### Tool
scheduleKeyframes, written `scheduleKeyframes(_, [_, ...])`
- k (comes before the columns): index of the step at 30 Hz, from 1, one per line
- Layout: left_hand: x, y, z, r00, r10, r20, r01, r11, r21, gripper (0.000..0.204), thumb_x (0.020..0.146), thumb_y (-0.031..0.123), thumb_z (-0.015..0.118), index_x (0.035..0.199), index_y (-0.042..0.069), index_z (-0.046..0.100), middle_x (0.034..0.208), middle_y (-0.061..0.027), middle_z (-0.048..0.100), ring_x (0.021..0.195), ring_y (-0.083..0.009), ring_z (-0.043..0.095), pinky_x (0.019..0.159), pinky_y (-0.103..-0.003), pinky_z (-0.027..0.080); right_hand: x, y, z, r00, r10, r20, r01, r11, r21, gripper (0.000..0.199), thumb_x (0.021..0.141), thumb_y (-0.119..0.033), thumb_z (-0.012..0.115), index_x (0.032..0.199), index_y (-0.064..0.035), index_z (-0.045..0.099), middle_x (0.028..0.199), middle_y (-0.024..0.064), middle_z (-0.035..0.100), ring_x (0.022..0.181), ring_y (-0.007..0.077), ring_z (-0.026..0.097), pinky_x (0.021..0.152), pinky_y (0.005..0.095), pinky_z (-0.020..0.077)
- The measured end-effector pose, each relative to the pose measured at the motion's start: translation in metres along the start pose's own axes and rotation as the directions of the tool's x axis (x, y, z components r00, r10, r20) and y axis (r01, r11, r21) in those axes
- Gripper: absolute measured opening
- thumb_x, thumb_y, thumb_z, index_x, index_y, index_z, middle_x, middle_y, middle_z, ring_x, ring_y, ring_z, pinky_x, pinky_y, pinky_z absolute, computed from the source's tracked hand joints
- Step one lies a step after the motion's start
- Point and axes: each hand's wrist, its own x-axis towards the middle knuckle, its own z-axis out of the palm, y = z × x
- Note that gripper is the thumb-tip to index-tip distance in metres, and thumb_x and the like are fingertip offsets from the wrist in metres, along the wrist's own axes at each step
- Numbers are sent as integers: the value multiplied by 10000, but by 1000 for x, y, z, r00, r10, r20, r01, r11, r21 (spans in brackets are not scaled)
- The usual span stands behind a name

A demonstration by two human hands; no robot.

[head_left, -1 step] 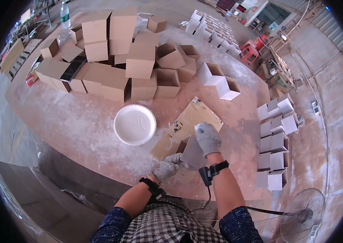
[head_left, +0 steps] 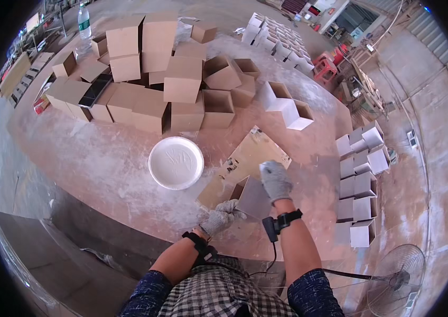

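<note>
A small open-ended box, with a greyish-white upper face and a brown inside, is tilted over the near end of a stained tan board. My left hand, in a grey knit glove, is closed on the box's left edge. Just beyond the box and to its right is my gloved right hand. Its fingers are curled in, and whatever they hold is hidden. White paste with streaks across it fills a round white basin to the left of the board.
Brown cardboard boxes are piled at the table's far left, near a plastic bottle. Two white-coated boxes stand right of the pile. More white boxes line the right side, above a fan. Red stools stand farther back.
My right hand has shifted slightly to the right and toward me. My left hand and the box have stayed nearly where they were.
</note>
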Motion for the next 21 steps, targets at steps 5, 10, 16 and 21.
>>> scheduleKeyframes(5, [-5,9,-4,999,30,27,-22,968,-248,317,815,-152,591,1051,58,616,1000,-6,619,914,-106,605,809,-259,495,-40,28,-24,870,492,-41,-391,737,551,162,883,-195,606,974,-92,691,992,125,684,916,295,648,801,338,501])
scheduleKeyframes(10, [-4,17,0,999,-44,30,49,982,-181,378,792,-176,529,1078,54,619,1062,-22,618,954,-132,601,853,-271,484,-69,49,-19,979,15,-201,73,903,424,229,819,-218,689,1009,-90,690,980,99,681,898,260,647,804,356,512])
scheduleKeyframes(16, [-7,8,-5,999,-39,-4,38,995,-97,348,809,-120,556,1108,48,614,1042,-26,644,982,-148,599,866,-280,479,-133,-32,-36,990,-56,-127,50,998,-47,180,789,-171,673,959,-112,683,968,72,677,882,263,645,739,375,521])
scheduleKeyframes(21, [-3,14,2,990,-132,-54,125,986,-114,318,809,-103,614,1092,41,621,1030,-18,650,970,-116,589,856,-273,474,-178,-31,-53,991,-78,-106,105,954,281,177,786,-150,683,960,-115,674,952,87,675,855,285,649,718,358,522])
